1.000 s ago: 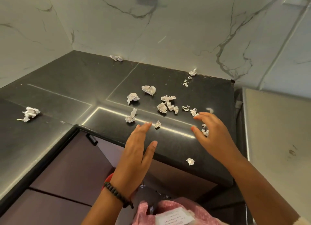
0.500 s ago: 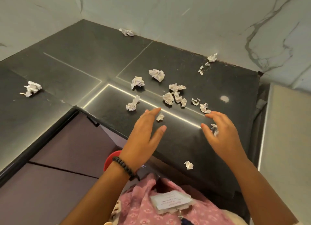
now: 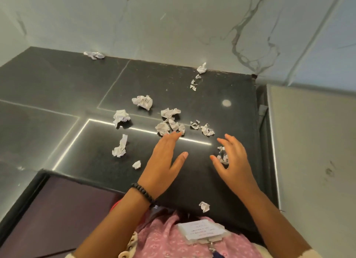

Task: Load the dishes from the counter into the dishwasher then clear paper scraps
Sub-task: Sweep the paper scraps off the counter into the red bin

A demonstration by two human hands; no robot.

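Several crumpled white paper scraps lie on the black counter (image 3: 221, 180). A cluster of scraps (image 3: 169, 125) sits just beyond the fingertips of my left hand (image 3: 163, 161), which hovers flat with straight fingers. My right hand (image 3: 234, 161) is spread with loosely curved fingers over a small scrap (image 3: 222, 155) beside its palm; it holds nothing. Another scrap (image 3: 204, 206) lies near the counter's front edge. More scraps rest at the left (image 3: 120, 146) and by the back wall (image 3: 201, 68). No dishes are in view.
A marble wall rises behind the counter. A pale grey appliance top (image 3: 312, 151) adjoins the counter on the right. Dark cabinet fronts (image 3: 61, 215) sit below the counter's inner corner at the lower left.
Both hands have moved forward over the counter toward the scraps. The left hand passed the small scrap that lay at its fingertips. The camera has moved closer.
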